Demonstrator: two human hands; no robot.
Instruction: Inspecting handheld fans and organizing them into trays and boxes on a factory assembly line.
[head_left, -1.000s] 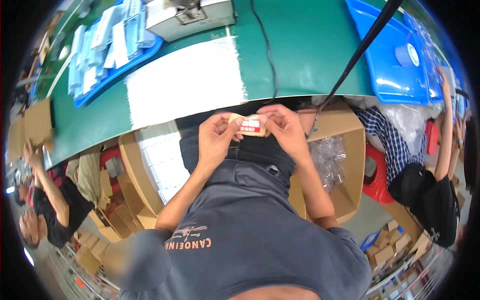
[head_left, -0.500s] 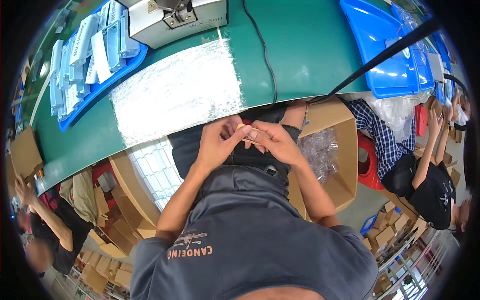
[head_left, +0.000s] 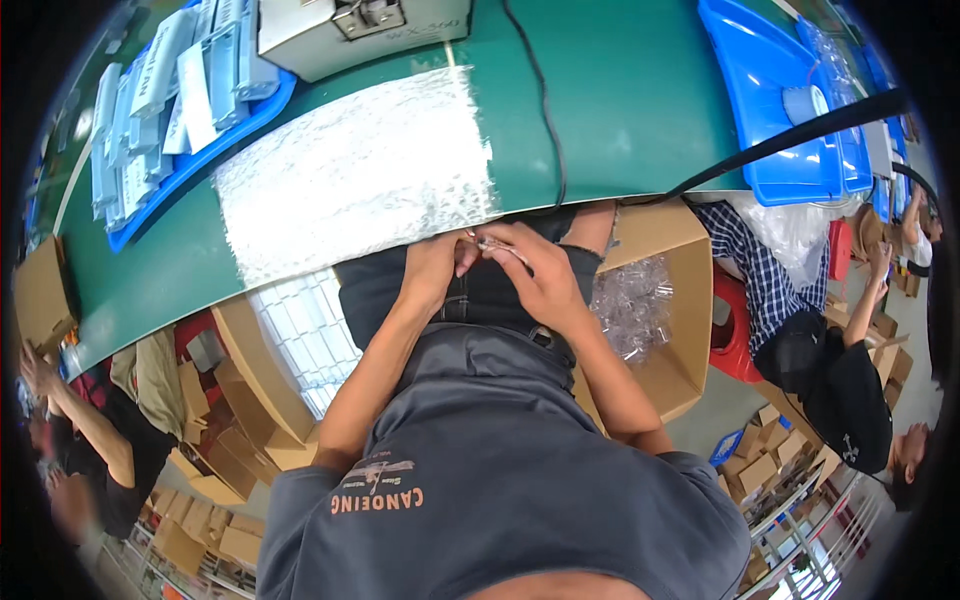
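Note:
My left hand (head_left: 432,268) and my right hand (head_left: 537,268) meet above my lap, just below the front edge of the green table (head_left: 610,110). Both have their fingers bent inward and nearly touching. Between the fingertips shows a small, thin, shiny thing (head_left: 486,243), too small and too covered to name. On the table right ahead of the hands lies a sheet of bubble wrap (head_left: 355,170), its front edge reaching the table's rim.
Light-blue boxes (head_left: 160,75) fill a blue tray (head_left: 245,118) at the left, beside a white machine (head_left: 350,40). A blue bin (head_left: 790,165) stands right. Cartons flank my legs: one with pale boxes (head_left: 310,335), one with clear plastic pieces (head_left: 632,305). Co-workers sit either side.
My hands have drawn slightly up toward the table edge, and the fingers have shifted. A tan piece seen between them before no longer shows. The view has moved a little.

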